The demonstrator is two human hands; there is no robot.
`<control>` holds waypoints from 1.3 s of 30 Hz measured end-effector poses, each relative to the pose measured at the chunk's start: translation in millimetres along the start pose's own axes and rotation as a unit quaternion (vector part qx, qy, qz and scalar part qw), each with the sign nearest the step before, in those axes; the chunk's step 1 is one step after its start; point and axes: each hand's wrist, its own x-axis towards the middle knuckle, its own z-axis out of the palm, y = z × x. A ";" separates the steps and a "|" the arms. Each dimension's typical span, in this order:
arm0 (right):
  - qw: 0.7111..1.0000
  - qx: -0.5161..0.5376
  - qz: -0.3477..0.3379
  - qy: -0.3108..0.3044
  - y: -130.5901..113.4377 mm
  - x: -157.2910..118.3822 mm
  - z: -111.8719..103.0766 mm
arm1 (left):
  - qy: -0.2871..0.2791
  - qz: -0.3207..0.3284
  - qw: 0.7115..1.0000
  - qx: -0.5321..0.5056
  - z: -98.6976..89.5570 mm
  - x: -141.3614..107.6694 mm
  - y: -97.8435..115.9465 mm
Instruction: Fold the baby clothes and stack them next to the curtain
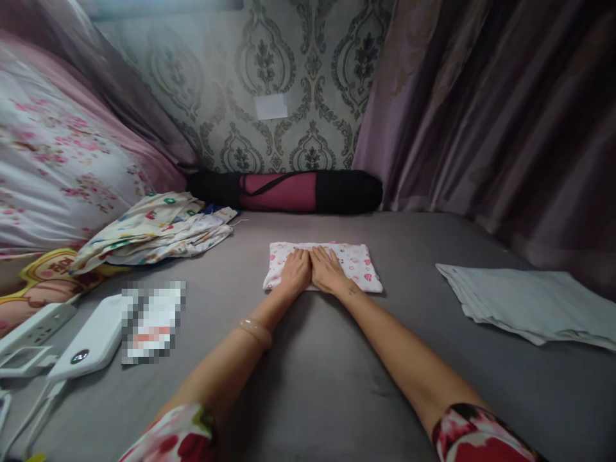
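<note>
On the grey sheet [332, 372] lies a folded white cloth [368, 260] printed with pink and red hearts and small figures. My left hand [297, 268] presses on the cloth's near middle, palm down, fingers stretched forward. Right beside it, my right hand [328, 269] rests flat on the same cloth, its fingers extended and slightly apart. The two hands touch or nearly touch along their inner edges. Neither hand grips anything; the part of the cloth under the palms is hidden.
Folded pale cloth [529, 301] lies at the right. To the left are a rumpled patterned garment [168, 224], a white power bank [91, 340] with cables, a power strip [38, 327] and a blurred packet [156, 324]. A black and maroon roll bag [283, 191] lies along the wall.
</note>
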 end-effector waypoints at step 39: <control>0.982 -0.029 0.176 0.064 88.5 -28.0 -2.1 | -0.087 -0.125 0.988 0.029 -1.5 -8.6 -51.9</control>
